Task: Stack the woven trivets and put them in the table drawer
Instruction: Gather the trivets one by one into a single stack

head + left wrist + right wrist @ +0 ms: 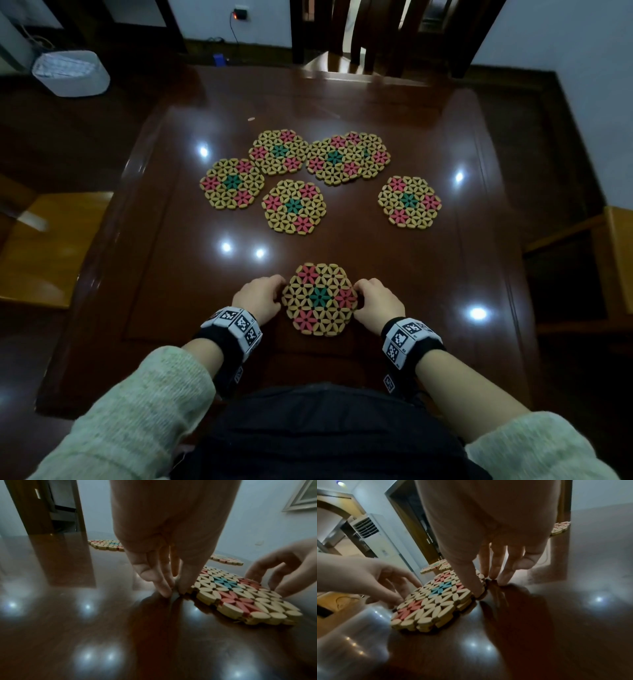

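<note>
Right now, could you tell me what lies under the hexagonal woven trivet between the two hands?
Under the near hexagonal woven trivet, the right wrist view shows a second layer of beads at its edge, so probably another trivet, on the glossy dark wooden table. How many lie there is hidden.

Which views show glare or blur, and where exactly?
Head view: sharp, with white lamp glare on the glossy table around the trivets. Left wrist view: soft, the nearest trivet blurred at its close edge. Right wrist view: blurred left foreground, glare spots.

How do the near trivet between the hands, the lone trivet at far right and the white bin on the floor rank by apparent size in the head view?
1. White bin and near trivet: similar, unranked.
2. Right trivet: smallest, probably only because it lies farther away.
</note>
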### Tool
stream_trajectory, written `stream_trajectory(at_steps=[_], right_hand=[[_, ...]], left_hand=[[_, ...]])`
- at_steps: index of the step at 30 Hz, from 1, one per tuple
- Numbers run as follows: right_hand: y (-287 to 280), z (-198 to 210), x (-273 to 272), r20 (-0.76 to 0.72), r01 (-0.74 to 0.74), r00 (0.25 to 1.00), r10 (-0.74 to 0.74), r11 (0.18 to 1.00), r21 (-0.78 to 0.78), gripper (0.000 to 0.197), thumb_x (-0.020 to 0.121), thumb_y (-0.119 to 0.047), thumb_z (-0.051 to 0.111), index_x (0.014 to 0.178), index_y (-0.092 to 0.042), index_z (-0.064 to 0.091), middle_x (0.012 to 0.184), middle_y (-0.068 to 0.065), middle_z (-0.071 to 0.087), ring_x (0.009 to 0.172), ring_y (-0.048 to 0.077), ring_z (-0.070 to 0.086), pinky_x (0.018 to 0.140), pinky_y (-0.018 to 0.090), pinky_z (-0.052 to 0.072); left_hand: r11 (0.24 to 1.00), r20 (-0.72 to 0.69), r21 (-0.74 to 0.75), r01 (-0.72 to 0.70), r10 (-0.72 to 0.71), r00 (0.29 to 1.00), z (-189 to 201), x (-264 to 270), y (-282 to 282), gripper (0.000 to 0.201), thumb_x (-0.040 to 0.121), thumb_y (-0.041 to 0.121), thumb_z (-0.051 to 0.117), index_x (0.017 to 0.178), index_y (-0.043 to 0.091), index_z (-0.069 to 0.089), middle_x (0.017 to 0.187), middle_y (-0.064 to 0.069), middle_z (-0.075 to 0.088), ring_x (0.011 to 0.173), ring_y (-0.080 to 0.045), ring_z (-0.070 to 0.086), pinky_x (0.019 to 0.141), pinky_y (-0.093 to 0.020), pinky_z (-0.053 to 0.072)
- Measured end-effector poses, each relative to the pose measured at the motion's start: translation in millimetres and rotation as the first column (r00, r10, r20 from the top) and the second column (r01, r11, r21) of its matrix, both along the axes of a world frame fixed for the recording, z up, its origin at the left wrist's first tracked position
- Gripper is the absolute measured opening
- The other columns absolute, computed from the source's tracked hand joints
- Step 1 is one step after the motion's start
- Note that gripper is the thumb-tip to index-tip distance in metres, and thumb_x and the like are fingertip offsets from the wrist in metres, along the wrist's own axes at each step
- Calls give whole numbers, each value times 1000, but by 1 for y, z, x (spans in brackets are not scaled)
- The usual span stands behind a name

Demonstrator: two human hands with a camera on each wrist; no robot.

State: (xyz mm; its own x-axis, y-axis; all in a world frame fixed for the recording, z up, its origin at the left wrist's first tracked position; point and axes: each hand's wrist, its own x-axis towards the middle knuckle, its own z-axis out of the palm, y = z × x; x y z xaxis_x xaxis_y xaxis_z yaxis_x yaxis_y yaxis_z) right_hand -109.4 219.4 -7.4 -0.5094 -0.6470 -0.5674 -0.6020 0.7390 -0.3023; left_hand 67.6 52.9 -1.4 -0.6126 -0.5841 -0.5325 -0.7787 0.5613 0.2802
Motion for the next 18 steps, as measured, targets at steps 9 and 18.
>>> stream_trajectory(at_steps=[9, 18], right_hand=[[4, -2, 5, -82, -52, 995, 49, 998, -44, 39, 86, -30, 62, 123, -22, 52, 118, -1, 52, 109, 20, 56, 82, 37, 53], [7, -1, 6, -66, -41, 997, 36, 997, -72, 39, 87, -32, 60, 125, -24, 54, 119, -3, 53, 110, 18, 55, 84, 36, 53]], left_hand=[[999, -61, -36, 18, -20, 998, -4, -2, 6, 41, 86, 17, 58, 126, 28, 55, 117, 3, 63, 107, -21, 61, 88, -39, 53], [999, -98, -17, -46, 44, 994, -4, -1, 7, 37, 84, 15, 59, 120, 24, 62, 110, 1, 66, 101, -21, 63, 87, -38, 55]])
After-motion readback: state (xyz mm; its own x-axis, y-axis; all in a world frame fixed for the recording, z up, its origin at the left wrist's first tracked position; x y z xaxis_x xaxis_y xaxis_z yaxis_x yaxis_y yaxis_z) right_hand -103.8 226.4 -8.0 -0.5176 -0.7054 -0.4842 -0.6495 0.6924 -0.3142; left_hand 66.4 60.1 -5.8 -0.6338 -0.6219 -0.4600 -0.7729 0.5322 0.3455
